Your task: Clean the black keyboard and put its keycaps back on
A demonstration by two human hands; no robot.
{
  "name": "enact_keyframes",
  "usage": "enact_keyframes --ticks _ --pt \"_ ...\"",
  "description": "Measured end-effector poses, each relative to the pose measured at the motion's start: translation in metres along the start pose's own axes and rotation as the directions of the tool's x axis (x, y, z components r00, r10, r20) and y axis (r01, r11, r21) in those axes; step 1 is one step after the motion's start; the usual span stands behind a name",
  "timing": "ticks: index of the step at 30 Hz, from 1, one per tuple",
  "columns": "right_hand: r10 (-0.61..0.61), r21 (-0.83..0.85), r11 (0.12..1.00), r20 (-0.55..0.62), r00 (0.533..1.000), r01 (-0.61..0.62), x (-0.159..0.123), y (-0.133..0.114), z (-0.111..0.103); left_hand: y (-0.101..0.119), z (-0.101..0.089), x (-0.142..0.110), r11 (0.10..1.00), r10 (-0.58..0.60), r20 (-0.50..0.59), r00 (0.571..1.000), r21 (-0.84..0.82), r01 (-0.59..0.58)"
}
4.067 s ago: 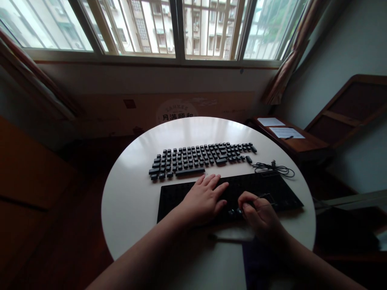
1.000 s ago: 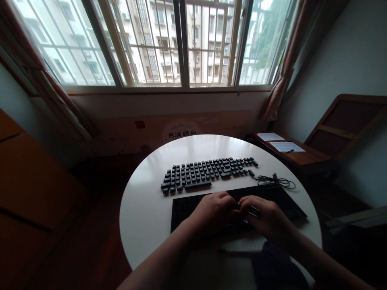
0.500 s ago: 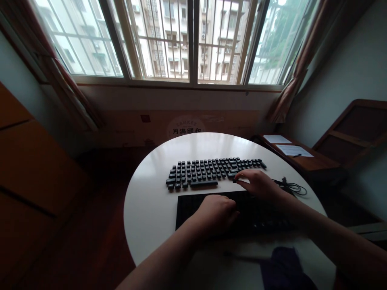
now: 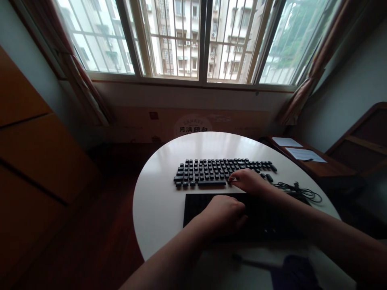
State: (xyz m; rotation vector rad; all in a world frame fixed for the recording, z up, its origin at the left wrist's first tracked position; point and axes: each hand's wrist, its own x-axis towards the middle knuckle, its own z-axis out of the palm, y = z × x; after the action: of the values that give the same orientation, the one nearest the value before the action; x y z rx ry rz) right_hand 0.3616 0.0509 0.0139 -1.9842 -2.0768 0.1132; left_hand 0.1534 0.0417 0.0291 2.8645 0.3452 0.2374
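Loose black keycaps (image 4: 208, 171) are laid out in rows on the white round table (image 4: 160, 225). In front of them lies a black keyboard (image 4: 193, 205), its keys mostly too dark to make out. My left hand (image 4: 226, 211) rests over the keyboard with curled fingers; whatever they may hold is hidden. At the right end of the long space bar keycap (image 4: 211, 183), my right hand (image 4: 246, 180) pinches a small dark keycap (image 4: 229, 182), low over the table at the front row.
A coiled black cable (image 4: 302, 191) lies right of the keyboard. Near the table's front edge are a dark purple cloth-like thing (image 4: 298, 272) and a dark brush-like tool (image 4: 254, 262). Papers (image 4: 305, 154) and a pen lie on a wooden side table (image 4: 338, 167).
My right hand has moved left and slightly down along the keycap rows, to the space bar's right end. My left hand stays on the keyboard. The camera view has turned slightly left.
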Motion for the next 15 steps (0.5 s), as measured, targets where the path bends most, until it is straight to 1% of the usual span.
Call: enact_keyframes --ticks 6,8,9,11,12,14,15 --pt "-0.038 0.002 0.999 -0.024 0.999 0.038 -0.002 -0.002 0.005 0.0 0.0 -0.001 1.0 0.01 -0.005 1.0 0.013 -0.01" --pt "-0.062 0.0 0.998 -0.035 0.997 0.062 -0.004 -0.004 0.003 -0.001 0.0 -0.001 1.0 0.013 -0.017 1.0 0.019 -0.013" --pt "-0.076 -0.001 0.997 -0.058 0.995 0.076 -0.006 -0.006 0.001 -0.001 0.0 -0.001 1.0 0.016 -0.021 1.0 0.021 -0.015" --pt "-0.112 0.021 0.993 -0.152 0.982 0.116 -0.014 -0.011 -0.007 0.0 0.0 -0.001 1.0 0.015 -0.021 1.0 0.026 -0.014" --pt "-0.131 0.052 0.988 -0.216 0.967 0.145 -0.02 -0.013 -0.013 0.0 0.0 0.0 1.0 0.01 -0.018 1.0 0.027 -0.01" --pt "-0.139 0.149 0.968 -0.355 0.924 0.202 -0.037 -0.018 -0.027 0.0 0.0 0.0 1.0 -0.004 -0.015 1.0 0.023 0.004" --pt "-0.117 0.21 0.952 -0.415 0.902 0.22 -0.049 -0.019 -0.035 0.001 0.0 0.0 1.0 -0.008 -0.017 1.0 0.018 0.009"
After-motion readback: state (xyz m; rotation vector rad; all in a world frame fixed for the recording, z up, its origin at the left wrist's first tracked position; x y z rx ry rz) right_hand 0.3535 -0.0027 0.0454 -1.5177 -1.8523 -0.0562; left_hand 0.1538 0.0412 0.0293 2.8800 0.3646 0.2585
